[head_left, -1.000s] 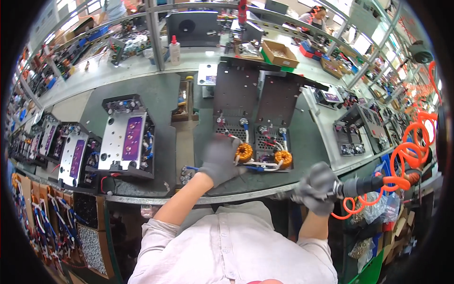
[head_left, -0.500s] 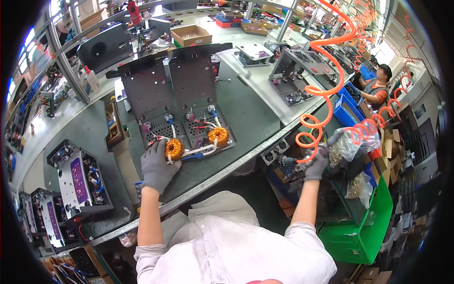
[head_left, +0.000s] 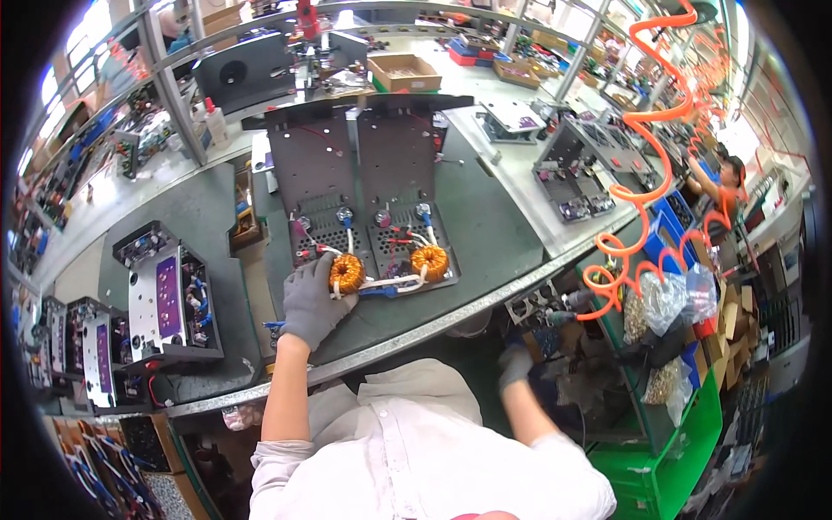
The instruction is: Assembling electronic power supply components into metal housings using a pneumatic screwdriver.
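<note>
My left hand [head_left: 314,299], in a grey glove, is closed on the left side of a copper-wound toroidal coil [head_left: 347,274]. This coil rests at the front of an open dark metal chassis [head_left: 314,165]. Beside it, a second toroidal coil [head_left: 430,263] sits in a matching chassis [head_left: 397,160]; white and blue leads run between the coils. My right hand [head_left: 515,364], gloved too, is beyond the bench's front edge, smeared by motion, so its fingers cannot be made out. Up and to its right is a dark air tool [head_left: 563,316] on an orange coiled hose [head_left: 643,217].
Finished-looking units with purple panels [head_left: 167,299] stand at the left. A cardboard box [head_left: 404,73] is on the far bench. To the right are blue bins [head_left: 663,232], plastic bags [head_left: 667,303] and a green crate [head_left: 685,451]. A co-worker [head_left: 724,184] is at the far right.
My right hand has left the air tool and dropped down and to the left. My left hand stays on the left coil. The view has shifted, so the bench appears further right.
</note>
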Motion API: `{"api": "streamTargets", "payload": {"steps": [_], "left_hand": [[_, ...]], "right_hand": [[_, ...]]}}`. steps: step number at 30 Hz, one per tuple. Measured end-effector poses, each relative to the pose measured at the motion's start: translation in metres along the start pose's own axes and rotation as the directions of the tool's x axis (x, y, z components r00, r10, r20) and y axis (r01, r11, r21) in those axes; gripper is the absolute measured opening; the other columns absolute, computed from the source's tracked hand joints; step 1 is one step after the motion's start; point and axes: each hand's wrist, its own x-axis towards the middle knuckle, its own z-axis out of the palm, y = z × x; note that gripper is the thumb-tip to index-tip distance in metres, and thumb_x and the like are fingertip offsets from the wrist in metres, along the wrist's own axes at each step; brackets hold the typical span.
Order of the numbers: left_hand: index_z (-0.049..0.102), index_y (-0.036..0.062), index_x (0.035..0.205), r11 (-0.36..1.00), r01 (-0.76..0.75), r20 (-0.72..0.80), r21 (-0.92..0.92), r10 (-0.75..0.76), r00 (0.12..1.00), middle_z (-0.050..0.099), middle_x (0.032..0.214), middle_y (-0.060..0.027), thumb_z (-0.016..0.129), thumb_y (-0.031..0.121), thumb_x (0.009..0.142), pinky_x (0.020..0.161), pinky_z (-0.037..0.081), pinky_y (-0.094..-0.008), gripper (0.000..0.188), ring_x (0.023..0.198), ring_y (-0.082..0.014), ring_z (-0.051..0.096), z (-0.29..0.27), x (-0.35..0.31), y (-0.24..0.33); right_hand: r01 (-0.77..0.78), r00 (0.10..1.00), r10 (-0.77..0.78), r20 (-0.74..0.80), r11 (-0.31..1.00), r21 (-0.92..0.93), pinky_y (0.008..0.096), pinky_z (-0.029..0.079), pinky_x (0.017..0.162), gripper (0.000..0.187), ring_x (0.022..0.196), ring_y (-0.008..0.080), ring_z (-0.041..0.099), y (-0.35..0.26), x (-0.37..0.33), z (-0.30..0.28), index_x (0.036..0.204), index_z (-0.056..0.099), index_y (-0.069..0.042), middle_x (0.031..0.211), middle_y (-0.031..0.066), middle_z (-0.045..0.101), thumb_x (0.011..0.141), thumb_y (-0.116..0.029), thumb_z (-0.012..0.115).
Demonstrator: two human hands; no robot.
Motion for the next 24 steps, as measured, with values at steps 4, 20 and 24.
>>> {"api": "streamTargets", "payload": {"steps": [4, 20, 24], "left_hand": [[0.048, 0.0125, 0.132, 0.999, 0.047, 0.017, -0.023, -0.046, 0.999, 0.057, 0.124, -0.0123, 0.077, 0.041, 0.068, 0.104, 0.034, -0.0432, 0.076, 0.12, -0.0302, 0.051, -0.016, -0.011, -0.003], [0.053, 0.0139, 0.131, 0.97, 0.079, 0.139, -0.231, -0.047, 0.989, 0.059, 0.124, -0.0155, 0.07, 0.058, 0.071, 0.105, 0.034, -0.0429, 0.077, 0.12, -0.0341, 0.052, -0.034, -0.011, -0.021], [0.051, 0.0126, 0.133, 0.99, 0.002, 0.142, -0.143, 0.019, 0.99, 0.059, 0.123, -0.0151, 0.071, 0.056, 0.069, 0.104, 0.035, -0.0424, 0.08, 0.119, -0.0331, 0.052, -0.042, -0.009, -0.016]], "right_hand": [[0.333, 0.866, -0.464, 0.187, 0.814, 0.476, 0.029, 0.049, 0.07, 0.026, 0.078, 0.02, 0.06, -0.311, -0.037, -0.008, 0.094, 0.062, -0.003, 0.09, 0.0081, 0.062, 0.069, 0.003, 0.059], [0.905, 0.223, -0.537, 0.814, 0.424, 0.032, 0.041, 0.049, 0.093, 0.054, 0.111, 0.0321, 0.057, -0.469, 0.064, 0.0, 0.116, 0.064, -0.016, 0.117, 0.0127, 0.061, 0.065, -0.031, 0.074], [0.858, 0.361, -0.484, 0.797, 0.507, -0.081, 0.0406, 0.051, 0.087, 0.054, 0.098, 0.0335, 0.063, -0.47, 0.059, -0.053, 0.111, 0.066, -0.008, 0.109, 0.0145, 0.065, 0.064, -0.032, 0.078]]}}
